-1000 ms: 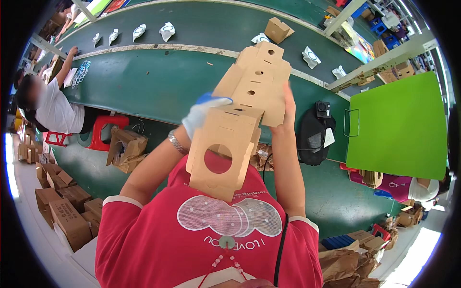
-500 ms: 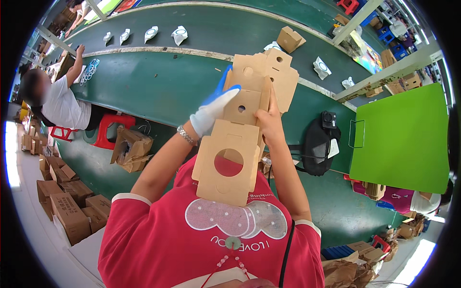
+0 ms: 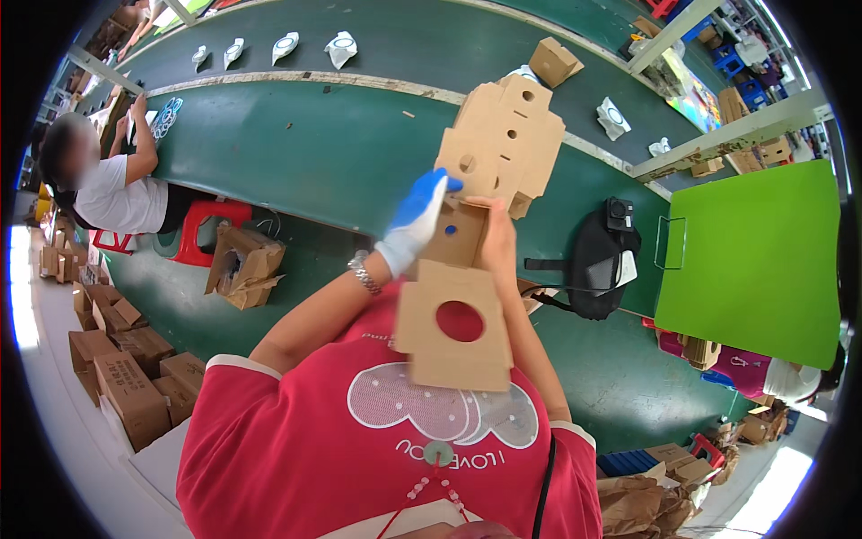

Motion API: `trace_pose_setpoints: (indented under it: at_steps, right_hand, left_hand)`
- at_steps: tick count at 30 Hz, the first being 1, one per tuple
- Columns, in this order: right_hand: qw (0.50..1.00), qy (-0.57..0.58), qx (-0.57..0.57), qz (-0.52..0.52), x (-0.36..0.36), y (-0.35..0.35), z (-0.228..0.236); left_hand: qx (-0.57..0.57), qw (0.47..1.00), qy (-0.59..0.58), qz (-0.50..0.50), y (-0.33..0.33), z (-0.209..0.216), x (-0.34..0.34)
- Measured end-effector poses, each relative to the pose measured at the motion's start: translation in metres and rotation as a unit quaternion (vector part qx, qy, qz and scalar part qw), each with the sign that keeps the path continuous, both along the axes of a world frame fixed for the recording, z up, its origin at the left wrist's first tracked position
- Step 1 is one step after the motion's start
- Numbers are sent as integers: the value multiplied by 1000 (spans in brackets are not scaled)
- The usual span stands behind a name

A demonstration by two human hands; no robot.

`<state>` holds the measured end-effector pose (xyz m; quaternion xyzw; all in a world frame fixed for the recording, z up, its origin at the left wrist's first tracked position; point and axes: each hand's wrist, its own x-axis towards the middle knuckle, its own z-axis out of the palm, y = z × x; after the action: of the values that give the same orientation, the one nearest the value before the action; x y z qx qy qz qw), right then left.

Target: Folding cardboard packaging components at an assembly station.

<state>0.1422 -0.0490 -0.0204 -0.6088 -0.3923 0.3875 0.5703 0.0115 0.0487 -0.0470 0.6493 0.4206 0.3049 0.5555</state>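
Note:
A partly folded brown cardboard box (image 3: 467,235) is held up in front of my chest, its side walls raised and a small round hole in its inner panel. Its long end flap (image 3: 431,337), cut with a large round opening, hangs toward me. My left hand (image 3: 416,218), in a white and blue glove, closes on the left wall and far corner. Bare, my right hand (image 3: 498,235) presses along the right wall, fingers together near the far edge. Just beyond the box, flat die-cut cardboard blanks (image 3: 530,135) lie overlapping on the green table (image 3: 269,144).
White wrapped pieces (image 3: 341,49) sit spaced along the conveyor belt (image 3: 404,40), near a small open box (image 3: 555,61). A black bag (image 3: 593,278) lies at right beside a green board (image 3: 750,260). A co-worker (image 3: 117,184) sits at left by a red stool (image 3: 208,232).
The box's side walls have come up, and its holed flap has shifted right. My left hand has moved from across the panel to the left wall; my right fingers have straightened along the right wall.

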Motion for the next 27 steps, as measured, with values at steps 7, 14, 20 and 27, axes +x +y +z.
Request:
trace_pose_setpoints:
  at_steps: [7, 14, 20, 27]
  right_hand:
    - [942, 253, 49, -214, -21, 4, -19]
    - [998, 27, 18, -50, -9, -17, -36]
    - [952, 297, -51, 51, 23, -14, 6]
    - [976, -182, -74, 96, 13, -2, -1]
  left_hand:
    - [-108, 961, -241, 78, -10, 16, 3]
    - [-8, 988, -148, -52, -13, 15, -20]
    - [-22, 969, -13, -248, 23, 43, -41]
    - [105, 861, 308, -391, 46, 69, -24]
